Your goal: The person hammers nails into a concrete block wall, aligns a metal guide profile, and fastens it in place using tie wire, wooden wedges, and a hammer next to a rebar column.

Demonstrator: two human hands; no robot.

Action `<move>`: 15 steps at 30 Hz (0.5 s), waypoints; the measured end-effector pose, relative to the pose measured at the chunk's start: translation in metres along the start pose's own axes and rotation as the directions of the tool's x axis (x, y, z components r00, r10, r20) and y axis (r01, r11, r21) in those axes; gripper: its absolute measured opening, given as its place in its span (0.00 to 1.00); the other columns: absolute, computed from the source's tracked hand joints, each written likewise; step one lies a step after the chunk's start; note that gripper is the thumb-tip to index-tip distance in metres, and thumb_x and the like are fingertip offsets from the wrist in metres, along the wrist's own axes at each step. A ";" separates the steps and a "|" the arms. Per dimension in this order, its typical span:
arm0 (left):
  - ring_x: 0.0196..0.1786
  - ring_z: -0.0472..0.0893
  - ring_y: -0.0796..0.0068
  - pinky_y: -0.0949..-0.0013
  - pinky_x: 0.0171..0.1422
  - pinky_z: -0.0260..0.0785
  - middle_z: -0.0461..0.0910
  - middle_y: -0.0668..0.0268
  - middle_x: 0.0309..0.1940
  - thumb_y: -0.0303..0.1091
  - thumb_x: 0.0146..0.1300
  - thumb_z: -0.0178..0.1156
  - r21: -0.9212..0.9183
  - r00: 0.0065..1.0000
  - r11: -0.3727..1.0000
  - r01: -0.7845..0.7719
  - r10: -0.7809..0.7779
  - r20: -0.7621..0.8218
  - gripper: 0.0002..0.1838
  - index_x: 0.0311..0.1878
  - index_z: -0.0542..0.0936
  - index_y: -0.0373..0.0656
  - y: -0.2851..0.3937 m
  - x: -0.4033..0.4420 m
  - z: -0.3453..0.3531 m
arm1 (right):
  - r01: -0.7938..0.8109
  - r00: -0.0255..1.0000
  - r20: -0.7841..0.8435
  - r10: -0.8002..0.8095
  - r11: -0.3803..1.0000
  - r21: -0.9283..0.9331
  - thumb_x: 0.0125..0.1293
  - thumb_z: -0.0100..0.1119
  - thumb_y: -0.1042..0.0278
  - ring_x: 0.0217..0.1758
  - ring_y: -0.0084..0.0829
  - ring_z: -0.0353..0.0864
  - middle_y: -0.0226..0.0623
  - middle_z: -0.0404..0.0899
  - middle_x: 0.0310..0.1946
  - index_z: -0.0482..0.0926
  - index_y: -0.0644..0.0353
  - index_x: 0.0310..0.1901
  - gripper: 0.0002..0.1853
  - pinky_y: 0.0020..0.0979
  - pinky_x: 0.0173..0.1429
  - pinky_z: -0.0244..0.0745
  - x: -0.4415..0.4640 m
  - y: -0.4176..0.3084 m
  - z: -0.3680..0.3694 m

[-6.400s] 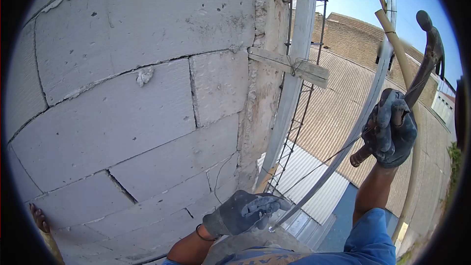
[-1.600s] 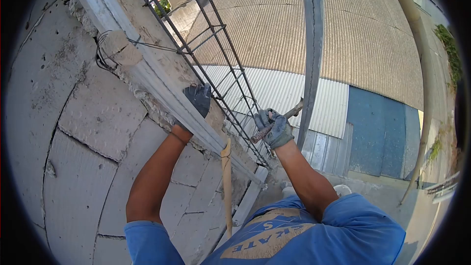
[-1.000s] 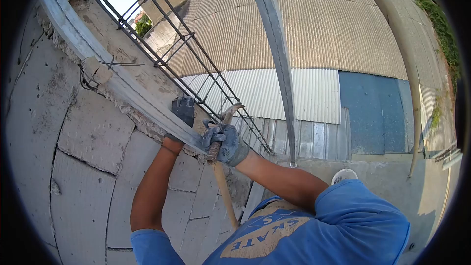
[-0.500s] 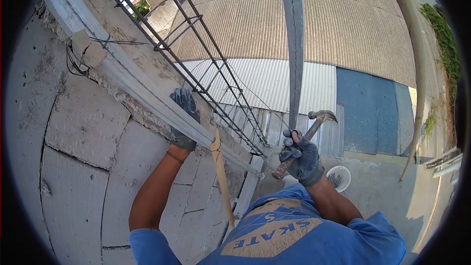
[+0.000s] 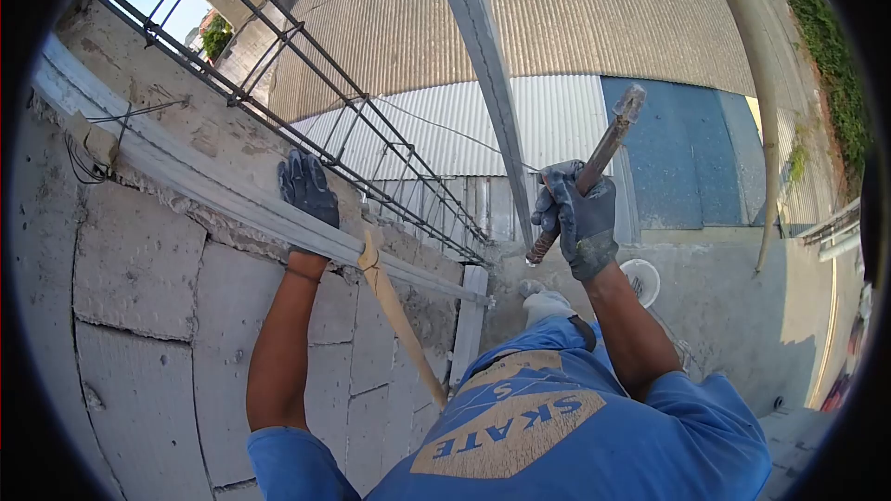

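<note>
My right hand, in a dark grey glove, is closed round a hammer. The ribbed grip end points down toward me; the head points up and away, turned so its claw does not show. On top of the block wall my left hand, gloved too, lies with fingers stretched out. A long grey bar along the wall crosses in front of the heel of this hand. A thin wooden stick meets the bar to the right of my left wrist.
A rebar cage runs along the wall top. A long grey beam rises beyond my hands. Below stand a white bucket, corrugated roofs and a blue panel. Tie wire hangs at the left.
My right hand has risen and turned the hammer, so its claw no longer shows. The view has shifted; my left hand stays on the wall top.
</note>
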State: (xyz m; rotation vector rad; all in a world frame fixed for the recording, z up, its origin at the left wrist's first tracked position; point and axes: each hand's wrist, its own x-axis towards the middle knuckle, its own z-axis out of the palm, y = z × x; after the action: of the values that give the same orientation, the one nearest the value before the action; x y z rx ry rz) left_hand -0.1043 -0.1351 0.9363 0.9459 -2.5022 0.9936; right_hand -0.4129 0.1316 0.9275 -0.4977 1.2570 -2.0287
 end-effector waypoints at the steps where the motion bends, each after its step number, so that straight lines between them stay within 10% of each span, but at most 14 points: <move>1: 0.79 0.53 0.43 0.42 0.84 0.40 0.59 0.37 0.72 0.32 0.61 0.59 -0.014 1.000 1.000 0.010 -0.010 0.018 0.39 0.73 0.57 0.25 0.002 0.000 -0.001 | -0.009 1.000 0.014 0.010 0.998 -0.058 0.70 0.60 0.73 0.13 0.22 0.73 0.35 0.77 0.18 0.78 0.65 0.35 0.06 0.24 0.18 0.71 -0.001 -0.001 -0.005; 15: 0.77 0.60 0.55 0.49 0.83 0.47 0.66 0.53 0.72 0.43 0.64 0.64 0.206 0.997 0.976 -0.078 0.070 0.043 0.40 0.73 0.60 0.32 -0.010 -0.002 0.003 | -0.029 0.922 -0.380 -0.070 0.968 -0.250 0.68 0.64 0.72 0.13 0.20 0.74 0.35 0.79 0.17 0.80 0.64 0.37 0.05 0.26 0.17 0.69 -0.041 0.063 -0.120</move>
State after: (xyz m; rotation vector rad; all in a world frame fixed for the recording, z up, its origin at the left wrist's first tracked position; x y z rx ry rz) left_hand -0.0963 -0.1414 0.9385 0.9414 -2.5157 1.2931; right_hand -0.4383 0.2174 0.8181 -0.2261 1.7682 -2.0596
